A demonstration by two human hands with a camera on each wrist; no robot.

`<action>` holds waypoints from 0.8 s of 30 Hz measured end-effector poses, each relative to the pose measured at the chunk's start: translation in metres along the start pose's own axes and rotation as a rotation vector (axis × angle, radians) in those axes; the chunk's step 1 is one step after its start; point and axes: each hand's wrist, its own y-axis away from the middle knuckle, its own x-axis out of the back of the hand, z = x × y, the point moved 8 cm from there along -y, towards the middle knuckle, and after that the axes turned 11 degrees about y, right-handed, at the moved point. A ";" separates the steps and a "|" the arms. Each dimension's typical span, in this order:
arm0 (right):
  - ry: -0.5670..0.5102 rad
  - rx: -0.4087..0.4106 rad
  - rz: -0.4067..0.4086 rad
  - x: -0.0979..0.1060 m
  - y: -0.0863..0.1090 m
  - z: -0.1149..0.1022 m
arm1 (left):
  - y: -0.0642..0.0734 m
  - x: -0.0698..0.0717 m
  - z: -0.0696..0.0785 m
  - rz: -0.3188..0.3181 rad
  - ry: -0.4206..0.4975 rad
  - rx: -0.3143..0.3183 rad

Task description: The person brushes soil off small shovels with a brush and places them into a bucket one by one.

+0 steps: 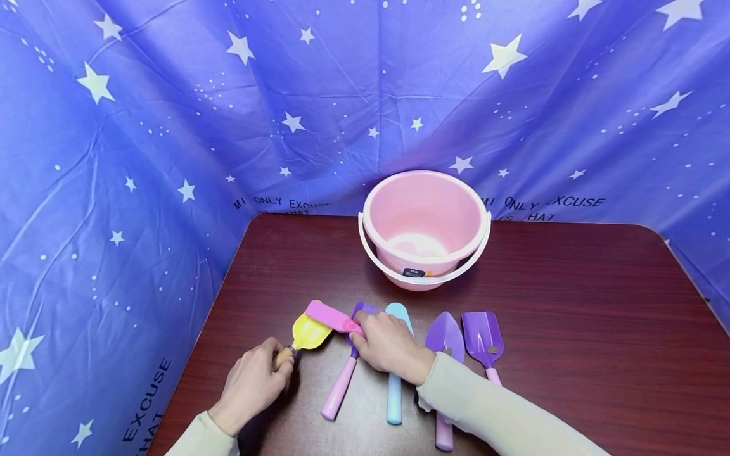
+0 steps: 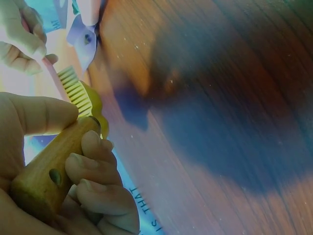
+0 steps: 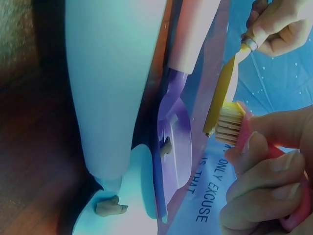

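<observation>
My left hand (image 1: 251, 383) grips the wooden handle (image 2: 51, 169) of a small yellow shovel (image 1: 308, 334), fingers curled round it, its blade raised over the table. In my right hand (image 1: 393, 345) is a pink brush (image 1: 331, 316), held by its handle. The pale bristles (image 3: 230, 126) face the yellow blade and meet it in both wrist views. Under the right hand lie a purple shovel (image 1: 340, 387) with a pink handle and a light-blue shovel (image 1: 395, 405), both partly covered by that hand. A brown lump (image 3: 110, 206) sticks to the blue one.
A pink bucket (image 1: 399, 244) with a white handle stands at the back of the dark red table (image 1: 582, 304). To the right lie a pointed purple trowel (image 1: 443, 330), partly behind the right sleeve, and a square purple shovel (image 1: 481, 332). A blue starry cloth (image 1: 342, 76) hangs behind.
</observation>
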 end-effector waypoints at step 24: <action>-0.017 -0.101 0.029 0.010 -0.008 0.022 | 0.003 0.007 -0.010 0.009 -0.009 0.025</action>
